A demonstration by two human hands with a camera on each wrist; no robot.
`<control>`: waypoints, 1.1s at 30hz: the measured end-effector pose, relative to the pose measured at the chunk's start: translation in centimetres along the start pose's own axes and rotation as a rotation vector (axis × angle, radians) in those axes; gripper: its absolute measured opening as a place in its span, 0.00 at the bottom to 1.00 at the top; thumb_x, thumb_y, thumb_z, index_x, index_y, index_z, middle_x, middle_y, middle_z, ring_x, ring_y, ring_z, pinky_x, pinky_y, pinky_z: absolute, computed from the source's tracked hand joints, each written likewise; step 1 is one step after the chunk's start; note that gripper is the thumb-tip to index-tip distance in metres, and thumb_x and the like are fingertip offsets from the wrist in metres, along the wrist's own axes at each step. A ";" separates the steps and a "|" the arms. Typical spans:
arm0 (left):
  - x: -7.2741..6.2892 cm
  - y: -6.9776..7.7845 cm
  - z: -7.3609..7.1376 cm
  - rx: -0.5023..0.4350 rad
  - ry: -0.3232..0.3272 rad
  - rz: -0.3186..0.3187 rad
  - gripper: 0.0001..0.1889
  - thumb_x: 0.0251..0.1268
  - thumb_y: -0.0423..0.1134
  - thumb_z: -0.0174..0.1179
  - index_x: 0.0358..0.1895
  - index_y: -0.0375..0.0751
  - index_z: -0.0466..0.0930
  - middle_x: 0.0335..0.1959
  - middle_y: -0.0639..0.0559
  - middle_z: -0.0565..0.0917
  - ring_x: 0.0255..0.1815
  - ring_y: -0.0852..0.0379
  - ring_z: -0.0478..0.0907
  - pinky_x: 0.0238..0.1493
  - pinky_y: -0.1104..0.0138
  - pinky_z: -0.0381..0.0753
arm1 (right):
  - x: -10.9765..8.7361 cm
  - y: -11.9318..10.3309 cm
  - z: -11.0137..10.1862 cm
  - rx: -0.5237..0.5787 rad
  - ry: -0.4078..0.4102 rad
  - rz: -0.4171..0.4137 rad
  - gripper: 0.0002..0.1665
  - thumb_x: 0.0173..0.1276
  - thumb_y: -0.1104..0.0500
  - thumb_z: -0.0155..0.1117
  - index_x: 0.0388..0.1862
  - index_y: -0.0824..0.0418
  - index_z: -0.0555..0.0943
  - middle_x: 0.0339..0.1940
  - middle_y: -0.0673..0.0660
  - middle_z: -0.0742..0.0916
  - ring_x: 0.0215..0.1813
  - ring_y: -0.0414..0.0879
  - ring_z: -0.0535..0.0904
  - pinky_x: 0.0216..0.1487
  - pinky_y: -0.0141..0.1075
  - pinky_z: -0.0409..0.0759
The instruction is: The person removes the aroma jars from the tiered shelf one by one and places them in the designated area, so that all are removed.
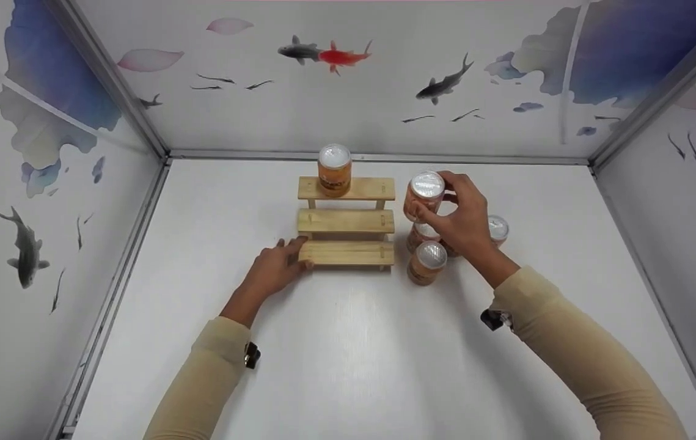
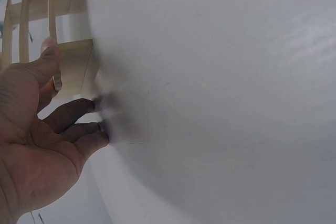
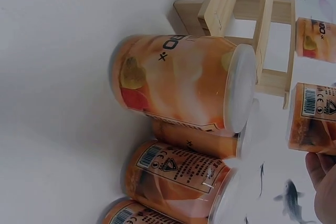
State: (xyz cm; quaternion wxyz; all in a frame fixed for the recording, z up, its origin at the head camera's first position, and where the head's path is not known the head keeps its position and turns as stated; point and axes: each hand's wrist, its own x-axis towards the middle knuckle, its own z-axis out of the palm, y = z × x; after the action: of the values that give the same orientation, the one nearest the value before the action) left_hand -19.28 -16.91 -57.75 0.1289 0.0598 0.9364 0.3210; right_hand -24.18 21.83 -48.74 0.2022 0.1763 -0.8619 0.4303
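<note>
A three-tier wooden display stand is on the white table, and my left hand pinches the left end of its lowest plank between thumb and finger. The other fingers of that hand hang close over the table in the left wrist view. My right hand grips an orange-labelled can with a clear lid, raised beside the stand's right side, above other cans. A similar can stands upright on the top tier, toward its left end. The two lower tiers carry nothing.
Several matching cans stand grouped on the table right of the stand, a front can nearest me and another can partly behind my right hand. Walls printed with fish enclose the table at the back and sides.
</note>
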 end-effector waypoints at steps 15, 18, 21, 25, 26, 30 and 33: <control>0.0 0.1 -0.1 0.019 0.005 0.026 0.37 0.82 0.58 0.64 0.86 0.49 0.69 0.82 0.22 0.68 0.85 0.26 0.66 0.81 0.35 0.72 | -2.0 0.9 -1.8 -0.037 0.008 0.034 0.40 0.65 0.55 0.87 0.73 0.64 0.80 0.61 0.62 0.87 0.63 0.54 0.88 0.60 0.33 0.88; 0.0 0.1 -0.2 0.024 0.004 0.017 0.37 0.81 0.57 0.65 0.86 0.49 0.70 0.82 0.27 0.70 0.86 0.27 0.65 0.82 0.36 0.71 | -2.3 1.1 -2.1 -0.035 0.019 0.033 0.41 0.64 0.56 0.88 0.72 0.66 0.80 0.61 0.63 0.87 0.63 0.55 0.89 0.59 0.21 0.82; 0.0 0.1 -0.2 0.017 0.005 0.021 0.36 0.81 0.55 0.65 0.85 0.48 0.70 0.83 0.32 0.71 0.87 0.28 0.64 0.83 0.36 0.69 | -2.5 1.3 -2.3 -0.031 0.018 0.037 0.41 0.64 0.56 0.88 0.72 0.66 0.80 0.61 0.64 0.87 0.63 0.56 0.89 0.59 0.17 0.80; -0.1 0.1 -0.1 0.020 0.012 0.036 0.36 0.82 0.56 0.65 0.85 0.48 0.71 0.82 0.30 0.72 0.86 0.26 0.65 0.81 0.32 0.69 | -2.9 1.4 -2.7 -0.055 0.009 0.043 0.41 0.64 0.55 0.88 0.71 0.66 0.80 0.61 0.64 0.87 0.63 0.55 0.89 0.58 0.19 0.81; 0.0 0.0 -0.1 0.020 0.011 0.039 0.36 0.82 0.57 0.65 0.85 0.48 0.71 0.82 0.29 0.72 0.85 0.25 0.65 0.81 0.32 0.69 | -3.0 1.4 -2.8 -0.065 0.009 0.044 0.41 0.64 0.55 0.88 0.71 0.66 0.80 0.60 0.64 0.87 0.63 0.55 0.89 0.58 0.22 0.83; -0.1 0.2 -0.2 0.025 0.009 0.036 0.36 0.82 0.57 0.64 0.85 0.48 0.71 0.82 0.28 0.71 0.85 0.25 0.65 0.81 0.31 0.69 | -3.4 1.5 -3.1 -0.091 0.012 0.038 0.41 0.63 0.54 0.89 0.71 0.66 0.80 0.60 0.64 0.88 0.61 0.56 0.91 0.57 0.40 0.90; -0.1 0.3 -0.3 0.026 -0.003 0.021 0.36 0.83 0.57 0.63 0.86 0.47 0.69 0.83 0.27 0.69 0.86 0.26 0.64 0.83 0.34 0.69 | -3.6 1.5 -3.4 -0.092 0.017 0.024 0.41 0.62 0.55 0.88 0.70 0.66 0.81 0.59 0.64 0.88 0.60 0.57 0.91 0.56 0.45 0.91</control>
State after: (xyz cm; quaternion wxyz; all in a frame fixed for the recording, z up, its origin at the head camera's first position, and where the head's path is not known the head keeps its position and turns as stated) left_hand -19.21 -16.84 -57.34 0.1262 0.0719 0.9396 0.3100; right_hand -21.12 25.90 -49.70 0.2122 0.1531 -0.8810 0.3941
